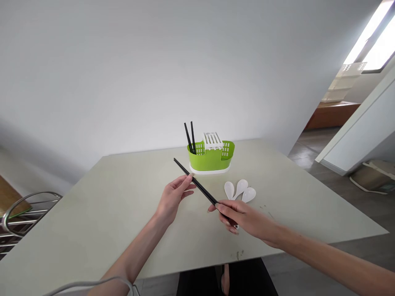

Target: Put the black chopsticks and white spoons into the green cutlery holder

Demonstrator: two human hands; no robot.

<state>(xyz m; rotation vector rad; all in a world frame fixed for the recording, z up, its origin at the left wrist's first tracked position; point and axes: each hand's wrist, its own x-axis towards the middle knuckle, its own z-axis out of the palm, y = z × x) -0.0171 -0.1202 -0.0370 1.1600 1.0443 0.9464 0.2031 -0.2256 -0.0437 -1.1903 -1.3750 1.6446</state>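
A pair of black chopsticks (pixel 202 190) slants across the middle of the view, held above the table. Near its upper end my left hand (pixel 176 192) pinches it between thumb and fingers. My right hand (pixel 236 214) is closed around the lower end. Beyond both hands stands a green utensil holder (pixel 207 161) with a white slatted top (pixel 212 141) and a white base. Two black chopsticks (pixel 189 139) lean in its left compartment. Several white spoons (pixel 241 189) lie fanned out just past my right hand, which hides their handles.
The pale table (pixel 129 213) meets a plain wall (pixel 154 74) at the back. A metal rack (pixel 27 218) is off the table's left side. Past the right edge are grey floor and a bag-like object (pixel 375 176). A grey cable (pixel 92 283) crosses at the lower left.
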